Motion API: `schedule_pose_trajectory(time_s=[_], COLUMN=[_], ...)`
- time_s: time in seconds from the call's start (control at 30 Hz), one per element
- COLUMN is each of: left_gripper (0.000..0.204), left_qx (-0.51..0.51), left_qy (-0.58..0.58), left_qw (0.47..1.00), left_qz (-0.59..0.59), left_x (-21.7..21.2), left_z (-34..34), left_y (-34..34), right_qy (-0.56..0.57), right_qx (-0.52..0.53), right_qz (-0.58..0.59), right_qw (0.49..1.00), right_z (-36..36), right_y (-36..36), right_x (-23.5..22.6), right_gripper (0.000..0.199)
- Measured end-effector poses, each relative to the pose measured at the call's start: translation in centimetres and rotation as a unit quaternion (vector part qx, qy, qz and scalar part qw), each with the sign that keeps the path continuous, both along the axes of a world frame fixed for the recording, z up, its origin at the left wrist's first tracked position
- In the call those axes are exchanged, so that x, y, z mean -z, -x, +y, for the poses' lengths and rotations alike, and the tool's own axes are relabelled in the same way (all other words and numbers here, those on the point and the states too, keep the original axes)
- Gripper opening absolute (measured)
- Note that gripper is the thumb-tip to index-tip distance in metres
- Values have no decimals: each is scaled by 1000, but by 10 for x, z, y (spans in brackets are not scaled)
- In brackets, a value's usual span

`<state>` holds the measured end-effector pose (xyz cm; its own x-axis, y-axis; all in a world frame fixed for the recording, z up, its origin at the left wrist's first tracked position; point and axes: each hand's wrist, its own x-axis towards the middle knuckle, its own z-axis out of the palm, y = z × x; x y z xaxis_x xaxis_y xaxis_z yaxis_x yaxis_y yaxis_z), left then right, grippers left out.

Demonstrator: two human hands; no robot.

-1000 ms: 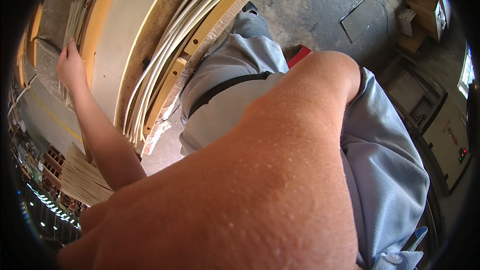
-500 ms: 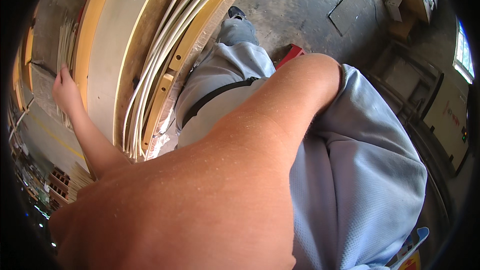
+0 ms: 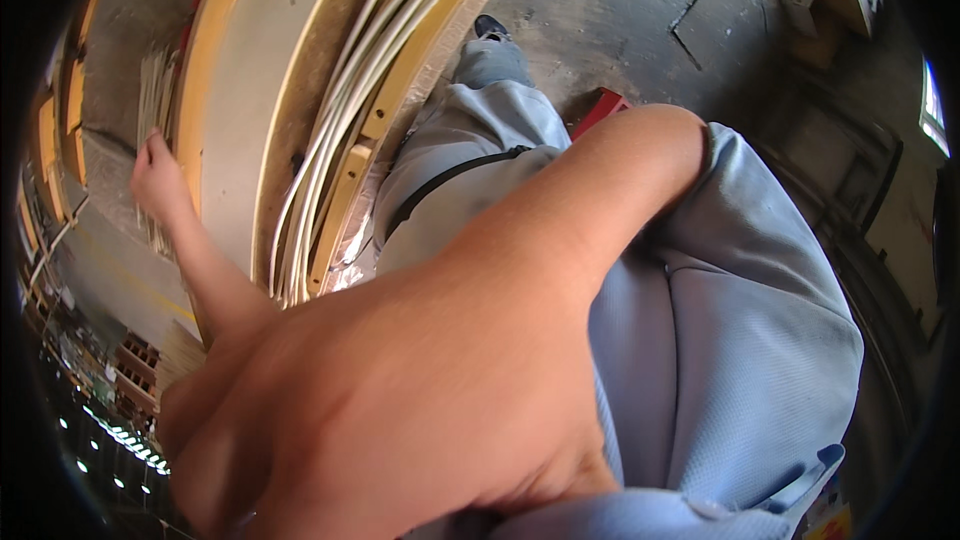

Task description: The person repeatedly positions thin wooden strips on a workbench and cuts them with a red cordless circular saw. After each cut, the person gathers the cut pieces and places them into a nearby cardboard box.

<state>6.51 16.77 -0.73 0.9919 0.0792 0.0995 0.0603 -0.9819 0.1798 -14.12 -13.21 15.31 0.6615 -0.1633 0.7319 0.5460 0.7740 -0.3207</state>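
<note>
My right hand [image 3: 330, 410] fills the lower left, close to the camera, its back toward me. Its fingers bend away into shadow at the lower edge, so what they do is hidden. The forearm runs up to a bent elbow at the grey-blue sleeve [image 3: 770, 270]. Farther off at the left, my left hand [image 3: 160, 180] is closed at a bundle of thin pale strips [image 3: 157, 85], which passes behind it and shows above and below. The left forearm disappears behind my right hand.
A long bench with yellow wooden rails [image 3: 398, 80] holds several bent white strips [image 3: 360, 70] in its trough. A pale board [image 3: 255, 70] runs alongside. Beyond lie a red object [image 3: 600, 110] and the grey floor [image 3: 640, 0]. Brown slatted stacks [image 3: 135, 370] stand lower left.
The scene has shifted a little rightward in view. My right hand has turned and moved slightly, with darker shadow over its fingers. My left hand stays at the thin strips.
</note>
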Motion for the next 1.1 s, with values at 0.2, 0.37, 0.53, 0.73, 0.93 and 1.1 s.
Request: schedule_pose_trajectory(time_s=[0.2, 0.37, 0.53, 0.73, 0.93, 1.1], left_gripper=[51, 46, 35, 25, 26, 28], left_qx=[1, -48, -46, -47, -59, -70], left_qy=[17, 26, 29, 127, 134, 141], left_qw=[1000, 999, 997, 985, 985, 985], left_qz=[-4, -4, -51, -102, -88, -66], left_x=[-9, -21, -17, -22, -25, -26], left_z=[-25, -41, -42, -48, -52, -51], left_y=[5, 22, 25, 34, 38, 38], right_qy=[165, 435, 706, 819, 892, 894], right_qx=[-263, -308, 53, 93, 37, -45], right_qz=[-31, 101, 127, -15, -91, -105], right_qw=[950, 840, 694, 566, 442, 434], right_z=[-43, -83, -99, -64, -46, -41], right_y=[3, -7, -43, -77, -89, -103], right_x=[16, 54, 77, 111, 113, 111], right_gripper=[74, 39, 20, 36, 40, 29])
